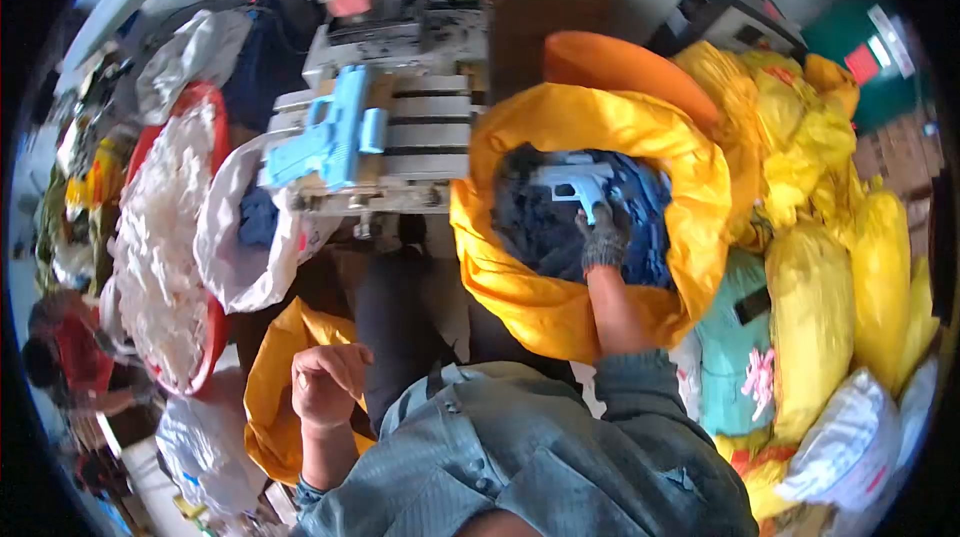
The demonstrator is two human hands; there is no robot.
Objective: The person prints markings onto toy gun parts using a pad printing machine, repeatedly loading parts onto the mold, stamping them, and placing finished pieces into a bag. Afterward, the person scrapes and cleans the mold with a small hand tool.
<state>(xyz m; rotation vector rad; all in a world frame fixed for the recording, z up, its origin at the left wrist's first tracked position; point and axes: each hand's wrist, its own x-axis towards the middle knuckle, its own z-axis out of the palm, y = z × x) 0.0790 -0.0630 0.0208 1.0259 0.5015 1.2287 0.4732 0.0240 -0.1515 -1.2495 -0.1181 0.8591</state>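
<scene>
My right hand [605,237], in a dark grey glove, reaches into a yellow sack [480,227] and is closed on the grip of a light blue toy pistol [575,182]. Under and around that pistol lie dark and blue pieces [640,237] that I cannot make out singly. My bare left hand [328,382] hangs above an orange-yellow bag [275,407] by my knee, its fingers curled in with nothing seen in them. Several light blue toy pistol pieces [345,132] rest together on the slatted bench [425,137] ahead.
Left of the bench stand a white sack [225,257] with dark blue contents and a red tub [220,127] heaped with white scraps [165,247]. Stuffed yellow sacks [810,327] crowd the right side. An orange basin [635,67] leans behind the open sack. A person [75,347] sits at far left.
</scene>
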